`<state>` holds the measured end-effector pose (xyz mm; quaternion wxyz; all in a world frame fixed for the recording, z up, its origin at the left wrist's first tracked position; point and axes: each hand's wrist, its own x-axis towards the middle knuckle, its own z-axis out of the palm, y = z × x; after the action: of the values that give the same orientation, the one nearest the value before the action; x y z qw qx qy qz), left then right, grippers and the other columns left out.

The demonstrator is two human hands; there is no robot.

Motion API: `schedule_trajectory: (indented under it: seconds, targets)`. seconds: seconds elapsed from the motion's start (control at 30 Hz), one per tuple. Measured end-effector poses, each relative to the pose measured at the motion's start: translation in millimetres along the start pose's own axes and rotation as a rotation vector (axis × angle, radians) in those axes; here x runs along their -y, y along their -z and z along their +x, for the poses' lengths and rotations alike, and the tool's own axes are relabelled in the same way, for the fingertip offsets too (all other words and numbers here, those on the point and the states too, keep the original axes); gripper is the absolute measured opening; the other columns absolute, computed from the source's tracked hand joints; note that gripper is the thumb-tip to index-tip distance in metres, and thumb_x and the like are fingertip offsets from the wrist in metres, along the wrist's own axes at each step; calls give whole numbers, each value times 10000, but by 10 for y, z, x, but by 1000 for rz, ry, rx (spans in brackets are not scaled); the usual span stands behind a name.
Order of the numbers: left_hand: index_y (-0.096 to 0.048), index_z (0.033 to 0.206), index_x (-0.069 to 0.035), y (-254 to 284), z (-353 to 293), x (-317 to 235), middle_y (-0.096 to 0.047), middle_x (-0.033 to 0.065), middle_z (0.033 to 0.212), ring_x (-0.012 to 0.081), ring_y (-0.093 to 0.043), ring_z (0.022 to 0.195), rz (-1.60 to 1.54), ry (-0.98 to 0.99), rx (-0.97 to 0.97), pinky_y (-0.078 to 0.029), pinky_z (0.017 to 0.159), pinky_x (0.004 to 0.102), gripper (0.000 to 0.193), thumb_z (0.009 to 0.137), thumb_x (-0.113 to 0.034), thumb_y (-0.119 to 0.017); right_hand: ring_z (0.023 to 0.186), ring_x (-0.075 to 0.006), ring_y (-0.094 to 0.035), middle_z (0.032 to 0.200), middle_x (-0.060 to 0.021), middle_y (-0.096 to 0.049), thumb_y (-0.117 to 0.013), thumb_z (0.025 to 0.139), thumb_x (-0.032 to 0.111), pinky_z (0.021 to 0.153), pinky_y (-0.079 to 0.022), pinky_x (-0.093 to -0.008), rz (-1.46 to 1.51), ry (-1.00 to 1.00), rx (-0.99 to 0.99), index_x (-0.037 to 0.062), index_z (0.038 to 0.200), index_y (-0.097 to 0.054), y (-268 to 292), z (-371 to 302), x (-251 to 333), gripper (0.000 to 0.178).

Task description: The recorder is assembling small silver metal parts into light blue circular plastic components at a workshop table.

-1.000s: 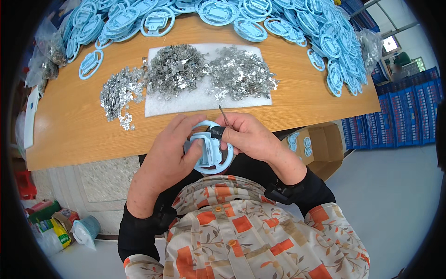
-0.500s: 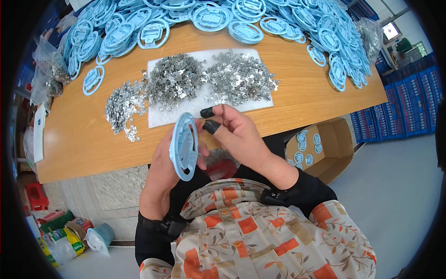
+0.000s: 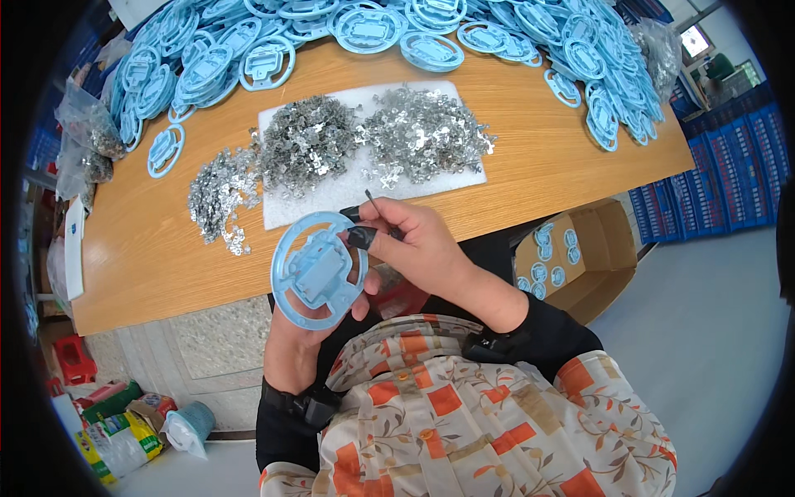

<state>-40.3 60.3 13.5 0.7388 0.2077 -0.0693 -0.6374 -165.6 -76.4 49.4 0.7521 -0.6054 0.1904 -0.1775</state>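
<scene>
My left hand [image 3: 291, 341] grips a light-blue plastic wheel-shaped part [image 3: 319, 272] from beneath, its moulded centre facing up. My right hand [image 3: 422, 248] is closed, with black covers [image 3: 362, 238] on the thumb and a finger. A thin dark tool [image 3: 370, 197] sticks out of it; its exact kind is hidden by the fingers. The covered fingertips meet the upper right of the wheel; whether they pinch a small piece cannot be seen. Beyond the hands, two heaps of small silvery metal clips [image 3: 306, 145] lie on a white foam sheet [image 3: 286, 214].
More metal clips [image 3: 219, 195] are scattered left of the sheet on the wooden table [image 3: 166, 265]. Light-blue wheels [image 3: 368, 29] pile along the far edge. A cardboard box [image 3: 609, 257] with several wheels stands at the right, near blue crates [image 3: 720, 170]. Plastic bags [image 3: 87, 124] hang at the left.
The wheel has turned from nearly edge-on to lying face up, and my left hand has rotated with it. My right fingers have come down to its rim, and the thin tool now shows.
</scene>
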Motion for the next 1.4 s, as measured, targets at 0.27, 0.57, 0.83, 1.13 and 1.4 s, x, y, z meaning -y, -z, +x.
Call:
schedule_trajectory:
  seconds: [0.27, 0.57, 0.83, 1.13, 1.4]
  targets:
    - [-542, 1303, -1, 35, 82, -164, -640, 172, 1066, 320, -638, 816, 7, 76, 21, -555, 503, 340, 510, 946, -365, -569, 741, -96, -548, 849, -8, -606, -558, 956, 103, 693, -462, -263, -249, 216, -166, 10, 1129, -528, 372, -54, -35, 199]
    - [-465, 1346, -32, -30, -272, -439, -629, 39, 1137, 126, -623, 1021, 679, -222, -265, -509, 895, 269, 426, 946, -120, -581, 770, -245, -616, 851, -115, -617, -591, 871, 61, 702, -492, -347, -775, 259, -205, 7, 1060, -563, 448, 99, 179, 199]
    - [-519, 1329, -28, 165, -728, -311, -634, 25, 1135, 73, -582, 1010, 604, -154, -351, -467, 904, 246, 377, 975, -140, -583, 824, -312, -646, 920, -129, -646, -646, 799, 62, 721, -525, -376, -916, 436, 266, 35, 1020, -658, -509, 889, -48, 223]
    - [-578, 1240, -8, 266, -877, -355, -655, 27, 1089, 75, -600, 963, 603, -119, -336, -492, 867, 250, 298, 954, -89, -567, 809, -323, -649, 868, -112, -644, -651, 804, 128, 708, -536, -419, -1343, 411, 375, 70, 977, -676, -1112, 1015, -257, 185]
    - [-548, 1252, -3, 298, -813, -479, -635, 42, 1094, 79, -592, 983, 586, -239, -373, -473, 878, 234, 297, 1026, -145, -416, 630, -78, -572, 794, -13, -627, -597, 902, 61, 585, -446, -235, -581, -49, 249, 23, 948, -631, -809, 840, 79, 69]
